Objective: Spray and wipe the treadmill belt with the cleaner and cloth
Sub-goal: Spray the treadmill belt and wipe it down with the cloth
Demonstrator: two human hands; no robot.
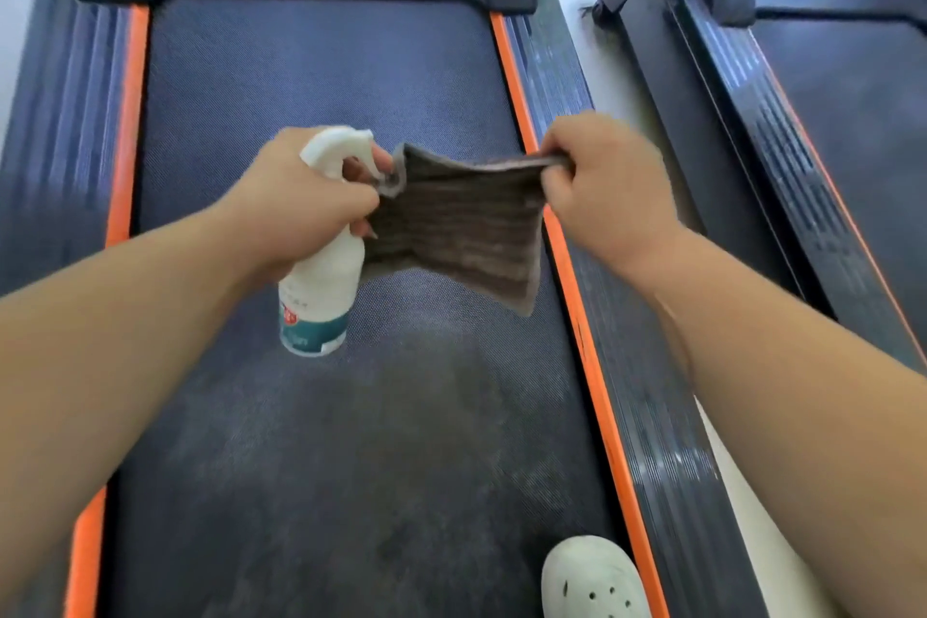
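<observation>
A shoe [594, 577] stands on the belt [351, 442], greyish nearby. Above it the left hand [301, 201] curls round the bottle [321, 286] and pinches one cloth [461, 221] corner; the right hand [602, 186] pinches the other, cloth taut. Likely readying to wipe: next, free one corner and press cloth down

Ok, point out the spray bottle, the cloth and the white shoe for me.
spray bottle [321, 296]: head view, on its white body above the label.
cloth [461, 221]: head view, middle of the hanging brown panel.
white shoe [592, 577]: head view, on its perforated top.
</observation>
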